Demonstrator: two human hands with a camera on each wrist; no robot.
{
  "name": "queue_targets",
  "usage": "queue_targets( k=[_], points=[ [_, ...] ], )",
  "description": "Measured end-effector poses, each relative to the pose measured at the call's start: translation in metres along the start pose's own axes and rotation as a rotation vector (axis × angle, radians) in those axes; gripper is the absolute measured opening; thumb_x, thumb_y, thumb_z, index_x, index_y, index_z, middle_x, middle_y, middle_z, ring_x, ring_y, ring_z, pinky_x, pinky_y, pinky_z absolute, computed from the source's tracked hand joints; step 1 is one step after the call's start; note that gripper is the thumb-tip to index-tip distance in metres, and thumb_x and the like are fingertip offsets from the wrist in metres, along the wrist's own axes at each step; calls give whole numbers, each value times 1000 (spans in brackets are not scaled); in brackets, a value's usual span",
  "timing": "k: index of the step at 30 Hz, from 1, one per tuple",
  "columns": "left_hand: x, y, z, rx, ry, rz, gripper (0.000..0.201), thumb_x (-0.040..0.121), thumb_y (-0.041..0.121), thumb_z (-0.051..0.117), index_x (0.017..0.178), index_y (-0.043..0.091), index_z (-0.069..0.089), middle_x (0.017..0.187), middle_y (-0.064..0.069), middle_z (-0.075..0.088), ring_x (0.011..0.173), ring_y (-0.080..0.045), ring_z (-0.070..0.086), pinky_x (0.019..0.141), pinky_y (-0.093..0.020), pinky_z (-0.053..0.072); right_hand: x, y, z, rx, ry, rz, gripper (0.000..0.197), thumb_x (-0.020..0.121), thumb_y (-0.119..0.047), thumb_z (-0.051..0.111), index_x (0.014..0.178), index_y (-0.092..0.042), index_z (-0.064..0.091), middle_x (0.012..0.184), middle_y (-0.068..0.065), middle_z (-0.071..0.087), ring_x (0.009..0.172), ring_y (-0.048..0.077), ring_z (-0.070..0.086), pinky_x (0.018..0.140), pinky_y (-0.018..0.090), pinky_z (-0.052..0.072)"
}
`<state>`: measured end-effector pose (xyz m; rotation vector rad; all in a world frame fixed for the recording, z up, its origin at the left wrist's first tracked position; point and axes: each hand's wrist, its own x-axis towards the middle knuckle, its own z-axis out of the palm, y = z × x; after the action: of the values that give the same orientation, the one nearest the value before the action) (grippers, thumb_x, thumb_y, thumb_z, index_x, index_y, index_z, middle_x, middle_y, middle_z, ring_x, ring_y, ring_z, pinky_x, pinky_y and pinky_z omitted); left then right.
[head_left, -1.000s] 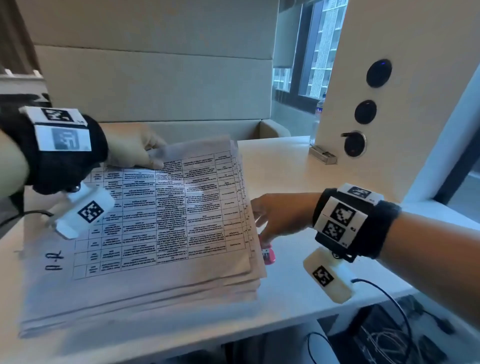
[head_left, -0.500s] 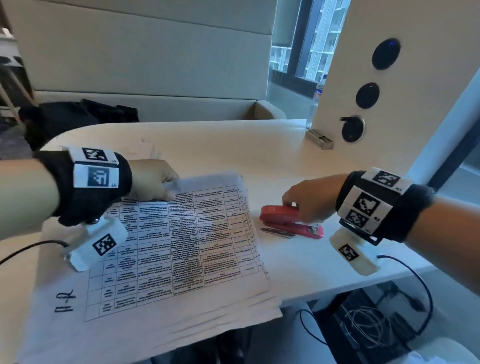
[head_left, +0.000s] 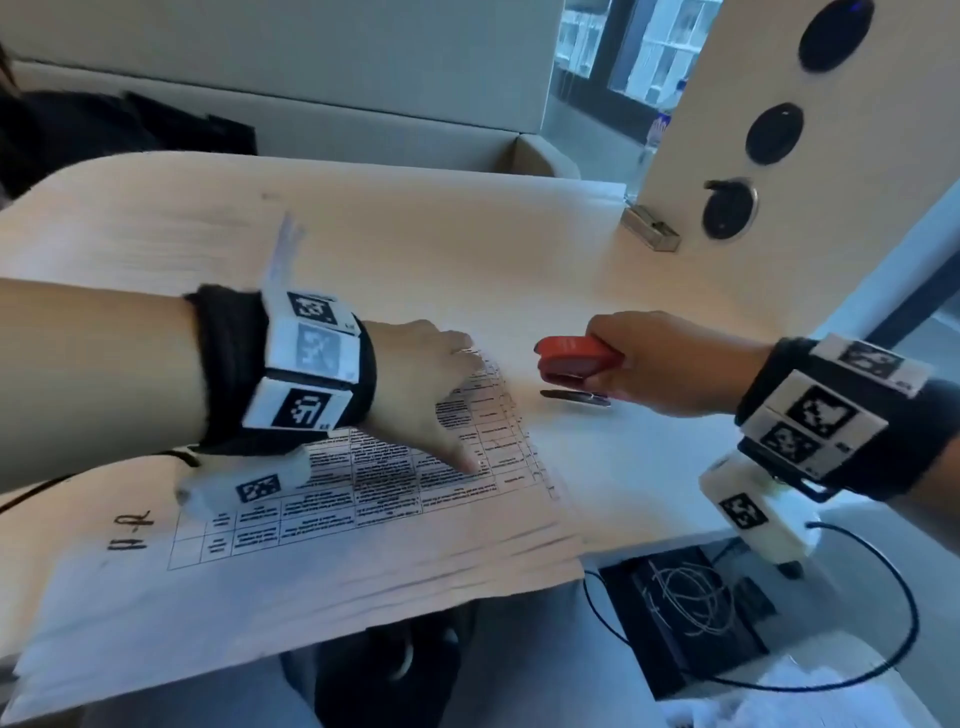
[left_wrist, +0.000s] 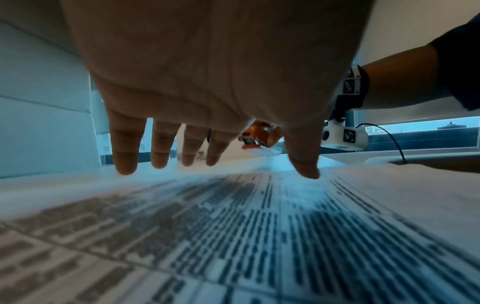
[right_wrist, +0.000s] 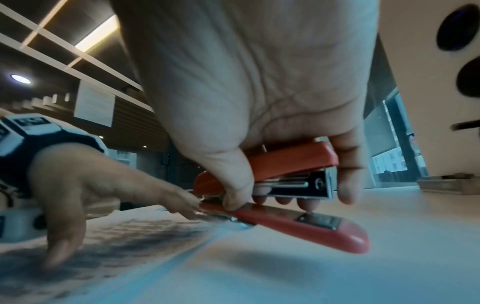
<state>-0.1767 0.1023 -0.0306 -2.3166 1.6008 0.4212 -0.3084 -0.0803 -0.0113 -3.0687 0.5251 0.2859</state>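
The left hand (head_left: 415, 374), fingers spread, presses the paper stack (head_left: 260, 613) onto the desk (head_left: 441, 234); the right hand (head_left: 670, 364) curls round the red stapler (head_left: 574, 356) beside its corner, perhaps lifted; fanned and overhanging, the stack could slip or staple askew.

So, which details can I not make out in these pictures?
- Print on the paper stack: motion-blurred in every view.
- Sheet count: edges smear together in the head view, and the near left corner is cut by the frame.
- Rear of the stapler: covered by the right hand in the head view.
- Most of the stapler in the left wrist view: behind the left hand.
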Motion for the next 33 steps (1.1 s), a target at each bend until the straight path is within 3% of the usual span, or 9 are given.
queue_targets(
  k=[3, 6, 9, 14, 25, 33],
  points=[
    [6, 1, 10, -36, -52, 9, 115, 71, 75, 58, 153, 24, -3, 161, 2, -10, 148, -18, -1, 117, -37, 13, 1, -13, 1, 45, -23, -61, 12, 96, -31, 52, 88, -26, 45, 87, -6, 53, 75, 10, 50, 61, 25, 37],
    [12, -4, 15, 36, -106, 21, 129, 60, 90, 45, 151, 21, -14, 158, 1, -22, 148, -20, -10, 120, -44, 8, 5, -22, 8, 20, -91, -105, 7, 98, -31, 50, 95, -26, 46, 90, -7, 52, 75, 9, 50, 63, 24, 40],
    [16, -9, 16, 25, -95, 30, 135, 54, 94, 41, 149, 19, -18, 157, 2, -25, 147, -20, -13, 120, -46, 7, 10, -27, 14, 18, -153, -139, 9, 98, -31, 50, 102, -24, 46, 93, -5, 54, 77, 9, 51, 64, 23, 41],
    [18, -9, 16, -4, -109, 27, 135, 54, 94, 43, 149, 21, -19, 156, 3, -27, 147, -19, -16, 120, -46, 5, 16, -34, 15, -17, -190, -214, 27, 91, -49, 55, 105, -30, 42, 96, -6, 56, 83, 11, 55, 76, 32, 50],
    [18, -10, 17, -43, -100, 22, 135, 54, 93, 45, 148, 25, -22, 156, 5, -28, 146, -19, -17, 117, -40, 3, 31, -31, 15, -78, -142, -363, 24, 91, -25, 62, 105, -30, 43, 95, -7, 54, 88, 14, 52, 79, 32, 46],
    [21, -12, 20, -52, -105, 29, 135, 51, 95, 44, 148, 27, -22, 156, 6, -28, 146, -19, -17, 117, -44, 3, 36, -24, 16, -113, -122, -431, 25, 92, -27, 61, 103, -34, 40, 95, -9, 53, 88, 13, 51, 80, 34, 46]
  ],
)
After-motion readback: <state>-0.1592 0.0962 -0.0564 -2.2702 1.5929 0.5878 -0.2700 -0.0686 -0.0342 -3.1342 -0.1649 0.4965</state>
